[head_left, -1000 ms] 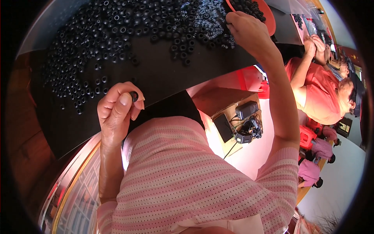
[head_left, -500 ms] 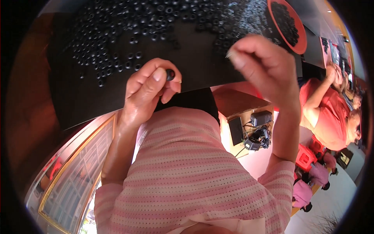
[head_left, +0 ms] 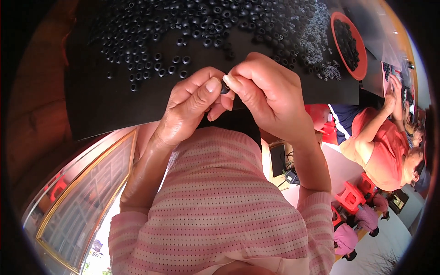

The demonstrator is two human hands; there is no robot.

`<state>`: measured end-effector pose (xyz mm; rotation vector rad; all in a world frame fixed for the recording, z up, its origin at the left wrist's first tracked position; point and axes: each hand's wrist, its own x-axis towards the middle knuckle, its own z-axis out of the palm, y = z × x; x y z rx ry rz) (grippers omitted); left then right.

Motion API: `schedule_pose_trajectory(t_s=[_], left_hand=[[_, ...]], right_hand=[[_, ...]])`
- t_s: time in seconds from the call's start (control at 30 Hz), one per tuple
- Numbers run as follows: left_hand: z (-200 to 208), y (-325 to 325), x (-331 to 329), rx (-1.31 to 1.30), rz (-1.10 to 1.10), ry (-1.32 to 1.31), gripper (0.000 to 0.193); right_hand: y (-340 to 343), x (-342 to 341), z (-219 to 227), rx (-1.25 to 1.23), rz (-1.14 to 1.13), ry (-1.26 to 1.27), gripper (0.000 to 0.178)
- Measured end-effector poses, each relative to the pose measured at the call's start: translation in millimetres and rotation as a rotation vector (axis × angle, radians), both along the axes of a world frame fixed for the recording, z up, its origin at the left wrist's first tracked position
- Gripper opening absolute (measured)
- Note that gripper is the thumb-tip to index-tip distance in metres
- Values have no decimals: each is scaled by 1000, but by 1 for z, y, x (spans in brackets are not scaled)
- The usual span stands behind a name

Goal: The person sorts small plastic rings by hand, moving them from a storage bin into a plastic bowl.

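Observation:
My left hand [head_left: 187,104] is closed, with a small round black hollow piece [head_left: 224,87] pinched between thumb and forefinger. Close against it, my right hand [head_left: 273,98] has thumb and forefinger pressed together at the piece's open end. Whatever lies between those right fingertips is too small and too covered to make out. Many similar black ring-shaped pieces [head_left: 151,34] are spread over the dark tabletop [head_left: 105,110] beyond my hands. To their right lies a heap of tiny clear, shiny parts [head_left: 315,39].
An orange-red bowl [head_left: 363,64] holding black pieces stands at the table's right. A person in an orange-red top [head_left: 385,153] works farther right. Below the table edge, a wooden box [head_left: 280,176] with cables sits beside my right forearm. Red stools [head_left: 350,197] are at the lower right.
My right hand has come left and down from beside the tiny clear parts to meet the black piece in my left hand. The view has shifted slightly.

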<state>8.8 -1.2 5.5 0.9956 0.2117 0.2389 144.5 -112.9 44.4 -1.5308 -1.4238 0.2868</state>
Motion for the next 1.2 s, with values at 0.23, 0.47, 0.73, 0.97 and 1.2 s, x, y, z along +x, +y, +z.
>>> schedule_pose_trajectory(t_s=[0.23, 0.47, 0.73, 0.97, 1.2], left_hand=[[-2, -2, 2, -120, 17, -26, 35], [-1, -1, -3, -160, 84, 23, 34], [-3, 1, 0, -71, 23, -14, 33], [0, 3, -1, -107, -5, -12, 32], [-1, 5, -4, -68, -36, -16, 38]], right_hand=[[10, -16, -22, 200, -166, -278, 18], [0, -27, -32, 200, -200, -438, 53], [-8, -26, -22, 107, -108, -154, 35], [-4, 45, -13, -128, -375, -390, 16], [19, 68, -12, -267, -344, -601, 20]])
